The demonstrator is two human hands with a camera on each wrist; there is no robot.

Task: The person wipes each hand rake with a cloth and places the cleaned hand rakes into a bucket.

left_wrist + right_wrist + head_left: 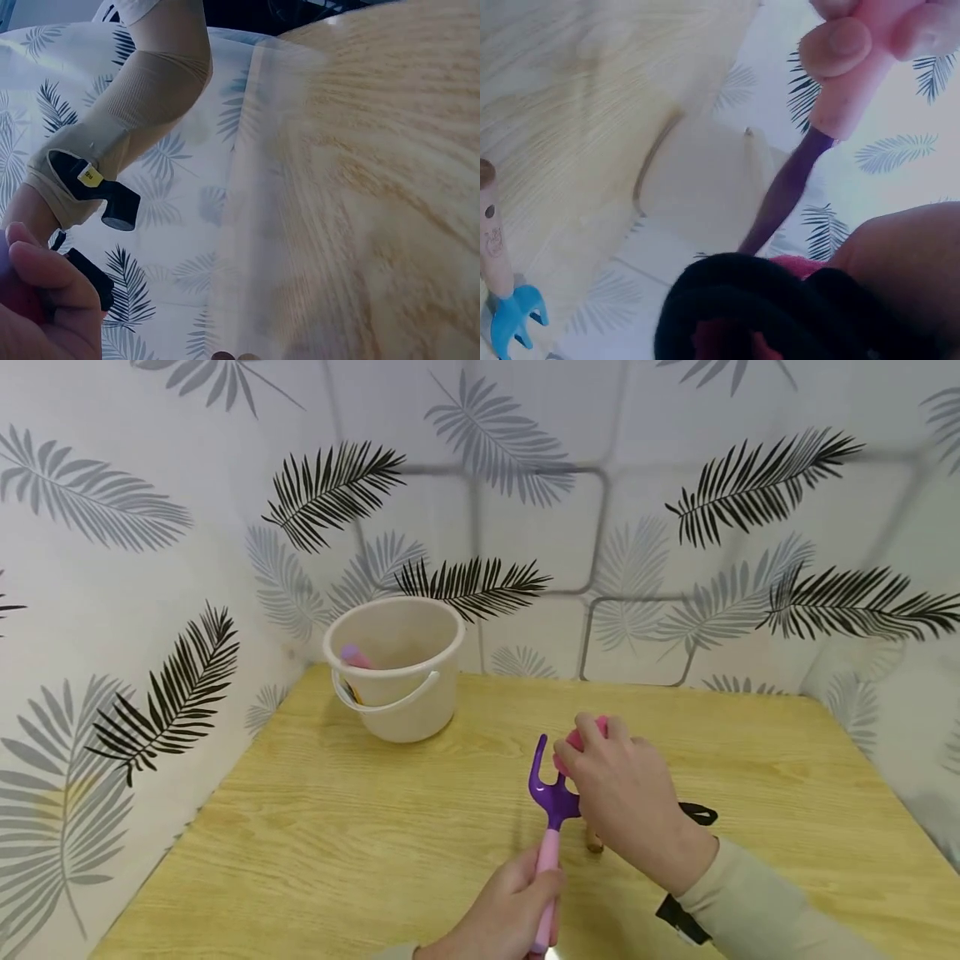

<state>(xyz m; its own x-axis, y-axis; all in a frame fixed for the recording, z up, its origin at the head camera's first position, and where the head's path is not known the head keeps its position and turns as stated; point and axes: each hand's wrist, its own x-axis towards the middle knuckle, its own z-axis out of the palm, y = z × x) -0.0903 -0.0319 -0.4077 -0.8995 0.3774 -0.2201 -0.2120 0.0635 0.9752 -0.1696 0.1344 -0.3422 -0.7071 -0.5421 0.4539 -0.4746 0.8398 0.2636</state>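
Observation:
My left hand (501, 906) grips the pink handle (548, 853) of a small garden fork. Its purple head (555, 800) points up and away, one curved tine in plain sight. My right hand (630, 785) holds a soft pink piece, a cloth or sponge (579, 740), against the fork's tines, covering part of them. In the right wrist view, the left fingers (840, 46) wrap the pink handle, and a dark strap hides most of the pink piece (799, 265). The left wrist view catches only part of the left hand (56, 289).
A cream bucket (408, 706) with pink and purple items inside stands at the back left. On the table (315, 843), a wooden handle end (594, 840) and a black loop (699, 813) show around the right hand. A blue hand rake (514, 319) lies in the right wrist view.

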